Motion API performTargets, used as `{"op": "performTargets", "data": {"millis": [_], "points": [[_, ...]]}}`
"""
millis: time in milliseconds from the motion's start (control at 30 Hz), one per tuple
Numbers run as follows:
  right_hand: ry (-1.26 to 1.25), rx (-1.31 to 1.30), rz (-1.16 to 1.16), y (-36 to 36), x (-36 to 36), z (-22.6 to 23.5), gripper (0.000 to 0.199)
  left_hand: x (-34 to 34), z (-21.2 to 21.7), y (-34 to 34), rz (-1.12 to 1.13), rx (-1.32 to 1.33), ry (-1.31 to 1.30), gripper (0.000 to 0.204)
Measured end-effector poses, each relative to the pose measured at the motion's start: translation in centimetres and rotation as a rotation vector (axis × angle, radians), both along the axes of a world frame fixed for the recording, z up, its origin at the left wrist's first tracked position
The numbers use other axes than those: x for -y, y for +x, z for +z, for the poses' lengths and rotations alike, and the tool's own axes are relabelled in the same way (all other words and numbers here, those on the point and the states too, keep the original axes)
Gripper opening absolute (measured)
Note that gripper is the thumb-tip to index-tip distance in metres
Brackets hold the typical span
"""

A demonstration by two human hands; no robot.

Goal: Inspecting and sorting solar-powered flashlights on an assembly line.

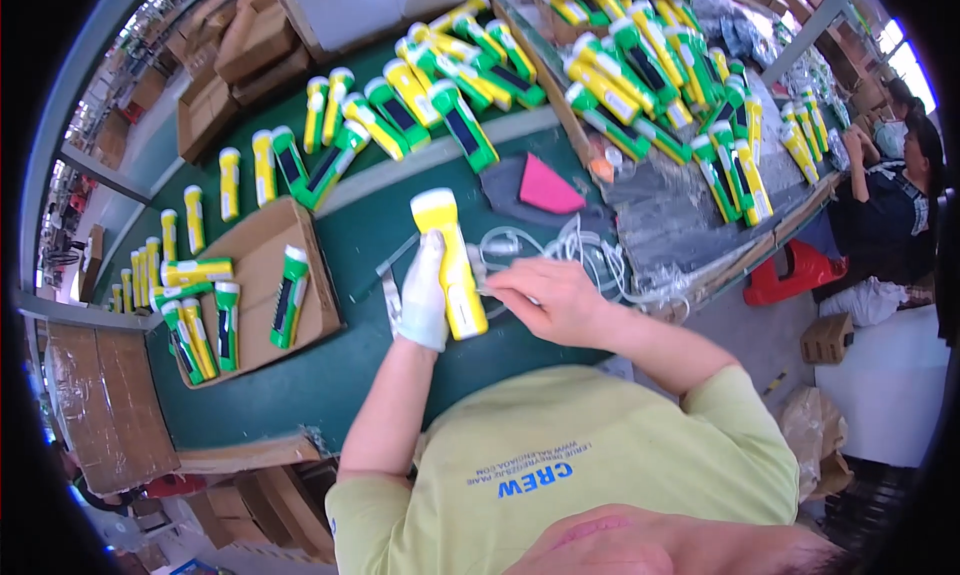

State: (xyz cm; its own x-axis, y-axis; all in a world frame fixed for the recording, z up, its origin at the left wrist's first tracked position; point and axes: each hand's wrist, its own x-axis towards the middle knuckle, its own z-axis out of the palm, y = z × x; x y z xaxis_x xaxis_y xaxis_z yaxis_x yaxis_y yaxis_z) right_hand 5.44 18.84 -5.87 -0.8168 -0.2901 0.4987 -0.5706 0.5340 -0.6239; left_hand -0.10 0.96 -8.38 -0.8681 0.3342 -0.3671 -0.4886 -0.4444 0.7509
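My left hand (pixel 423 293), in a white glove, is wrapped round a yellow flashlight (pixel 459 275) with a white rim at its head. The flashlight stands tilted over the green bench, head end away from me. Close against its right side is my bare right hand (pixel 550 297), thumb and fingers pinched together. Something small and pale shows at those fingertips, too small to name. A white cable (pixel 585 243) lies in loops just beyond the right hand. Behind it rests a dark cloth (pixel 510 187) with a pink piece (pixel 551 185) on it.
A cardboard tray (pixel 322 305) at left holds several green and yellow flashlights. More flashlights (pixel 462 125) lie in rows and heaps along the far side, with another pile (pixel 640 65) on the right-hand bench. Two people (pixel 890 175) sit at far right, near a red plastic stool (pixel 795 275).
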Motion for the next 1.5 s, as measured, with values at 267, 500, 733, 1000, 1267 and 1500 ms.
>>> {"op": "performTargets", "data": {"millis": [267, 500, 733, 1000, 1267, 1500], "points": [[0.223, -0.161, 0.163, -1.7, 0.9, 0.5, 0.021, -0.8, 0.1, 0.1, -0.011, -0.521, -0.446, 0.041], [0.312, 0.094, 0.389, 2.5, 1.2, -2.3, 0.011, -1.0, 2.5, -0.3, 0.032, -0.436, 0.015, 0.036], [-0.249, 0.324, 0.529, 3.0, 1.8, -2.3, 0.016, -1.5, 1.7, -0.4, 0.046, -0.396, -0.019, 0.042], [-0.771, 0.769, 0.063, -1.4, -2.0, 0.7, 0.016, -0.1, -0.9, 0.9, -0.227, 0.017, 0.429, 0.066], [-0.466, 0.440, 0.052, -1.1, -0.8, 2.0, 0.013, -0.6, -0.5, 1.7, -0.214, 0.090, 0.223, 0.077], [-0.275, 0.338, -0.012, -1.0, -0.6, 2.2, 0.011, -0.5, -0.2, 2.4, -0.177, 0.000, 0.052, 0.074]]}}
